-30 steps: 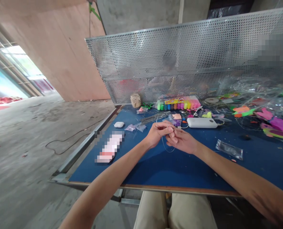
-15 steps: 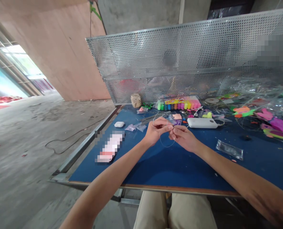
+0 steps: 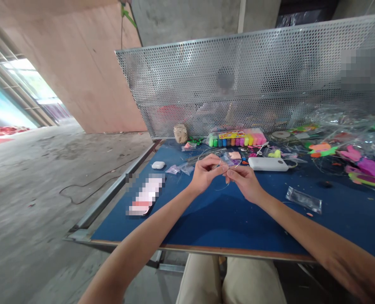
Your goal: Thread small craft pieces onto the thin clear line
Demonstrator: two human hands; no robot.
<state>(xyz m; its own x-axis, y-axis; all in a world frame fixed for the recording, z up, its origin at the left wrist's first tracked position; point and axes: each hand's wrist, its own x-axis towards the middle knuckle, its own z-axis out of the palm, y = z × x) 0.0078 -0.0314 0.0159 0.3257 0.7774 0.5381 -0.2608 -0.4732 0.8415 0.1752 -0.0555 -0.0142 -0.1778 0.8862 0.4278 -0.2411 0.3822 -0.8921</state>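
Over the middle of the blue table, my left hand (image 3: 205, 174) pinches a thin, pale wire (image 3: 220, 189) between thumb and fingers. The wire curves in a loose loop around and below the fingertips. My right hand (image 3: 244, 180) meets it from the right, its thumb and forefinger also closed on the wire. The fingertips of both hands touch or nearly touch. Any small piece between them is too tiny to make out. Just beyond my right hand lies a white power bank (image 3: 267, 164) with a cable.
On the table (image 3: 206, 228) are a white earbud case (image 3: 158, 165), a blurred phone (image 3: 147, 195), a clear packet (image 3: 304, 199), a box of coloured clay (image 3: 237, 137) and a stone-like lump (image 3: 180, 133). Colourful foam pieces (image 3: 369, 168) lie at right, before a perforated metal screen (image 3: 187, 71).
The wire loop below my hands has shifted and now hangs a little higher. My right hand has turned slightly and moved slightly left, with its fingers still closed.
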